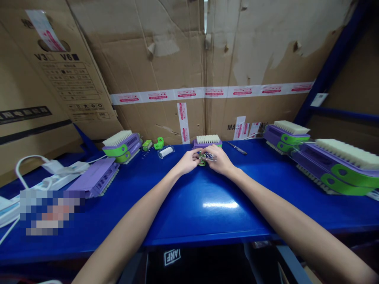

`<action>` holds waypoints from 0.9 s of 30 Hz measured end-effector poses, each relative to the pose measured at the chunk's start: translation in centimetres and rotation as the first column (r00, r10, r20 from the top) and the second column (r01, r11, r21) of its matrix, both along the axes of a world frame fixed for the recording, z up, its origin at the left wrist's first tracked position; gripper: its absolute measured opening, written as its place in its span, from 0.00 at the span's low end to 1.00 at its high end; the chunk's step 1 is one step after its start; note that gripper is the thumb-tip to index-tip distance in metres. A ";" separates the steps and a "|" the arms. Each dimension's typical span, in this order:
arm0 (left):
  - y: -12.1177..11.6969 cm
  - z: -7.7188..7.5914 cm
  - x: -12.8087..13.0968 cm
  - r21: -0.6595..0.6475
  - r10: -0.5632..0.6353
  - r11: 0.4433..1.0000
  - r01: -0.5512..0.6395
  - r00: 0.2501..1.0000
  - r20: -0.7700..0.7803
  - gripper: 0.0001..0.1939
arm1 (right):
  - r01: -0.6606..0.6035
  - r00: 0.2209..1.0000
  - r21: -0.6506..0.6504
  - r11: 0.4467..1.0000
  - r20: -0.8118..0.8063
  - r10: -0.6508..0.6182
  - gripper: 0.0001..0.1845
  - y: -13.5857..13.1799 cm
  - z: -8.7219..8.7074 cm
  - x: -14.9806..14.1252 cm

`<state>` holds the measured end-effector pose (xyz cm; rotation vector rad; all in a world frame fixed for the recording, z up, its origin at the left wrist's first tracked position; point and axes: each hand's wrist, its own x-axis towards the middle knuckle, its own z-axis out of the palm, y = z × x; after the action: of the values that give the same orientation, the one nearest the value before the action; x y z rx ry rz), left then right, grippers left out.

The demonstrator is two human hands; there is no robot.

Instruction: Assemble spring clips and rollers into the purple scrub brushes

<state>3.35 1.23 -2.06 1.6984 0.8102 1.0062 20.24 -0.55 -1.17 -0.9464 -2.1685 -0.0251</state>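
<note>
Both my hands meet at the middle of the blue table. My left hand [187, 162] is closed, its fingertips pinching a small green part [202, 162] from the left. My right hand [221, 161] curls in from the right, closed around a shiny metal coil spring [211, 157] that lies across its fingers and touches or nearly touches the green part. The exact grip of the fingertips is too small to make out. Right behind the hands sits a purple and green brush [207, 140] with cream bristles upward, partly hidden by them.
Left of my hands lie a clear-cased white cylinder [166, 152], a green bracket [159, 143] and a small green piece [147, 145]. A screwdriver [237, 148] lies to the right. Brush units stand left [122, 146] and right [340, 165]. A power strip [38, 185] is at far left; cardboard [166, 59] stands behind.
</note>
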 end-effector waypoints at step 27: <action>-1.4 1.5 1.0 -0.150 0.185 0.974 -0.172 0.980 0.074 0.25 | 0.115 0.981 -0.189 0.975 -0.136 -0.142 0.14 0.1 -0.3 -0.8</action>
<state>4.33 -0.21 -0.59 1.4688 0.9671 1.1093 19.44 -0.47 -1.47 -1.1537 -1.9942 0.1771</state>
